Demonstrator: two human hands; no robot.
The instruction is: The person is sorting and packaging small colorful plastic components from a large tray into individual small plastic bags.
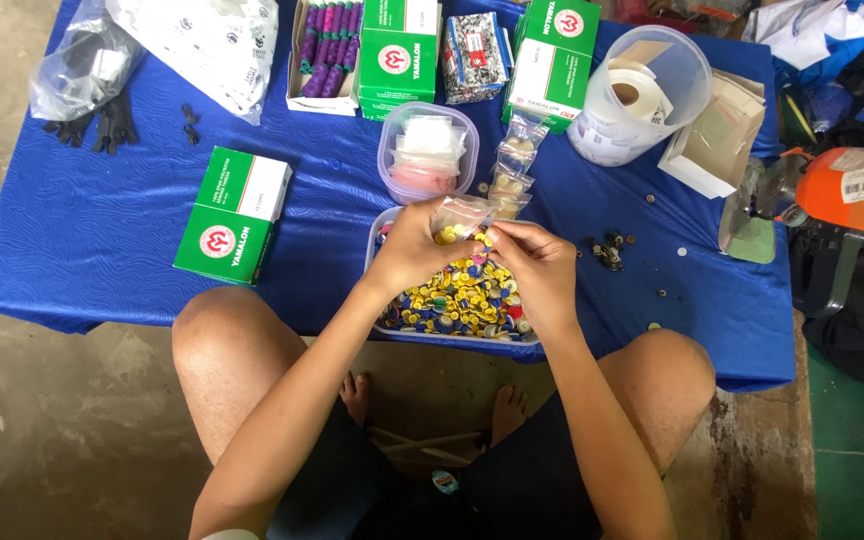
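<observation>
Left hand (414, 250) pinches a small clear bag (460, 216) holding yellow buttons, fingers clamped on its edge, right hand (540, 268) fingers together at the bag's mouth, both above a tray (382, 225) of mixed buttons (457, 300) on the blue desk (102, 220), green box (234, 214) to the left.

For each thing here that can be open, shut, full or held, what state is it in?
Small clear bag: held by both hands, some yellow buttons inside.
Left hand: gripping the bag.
Right hand: pinching at the bag's edge.
Button tray: uncovered, full of mixed buttons.
Round container: lidless, holds packets.
Clear tub: open, tape roll inside.
Green box: closed, lying flat.
</observation>
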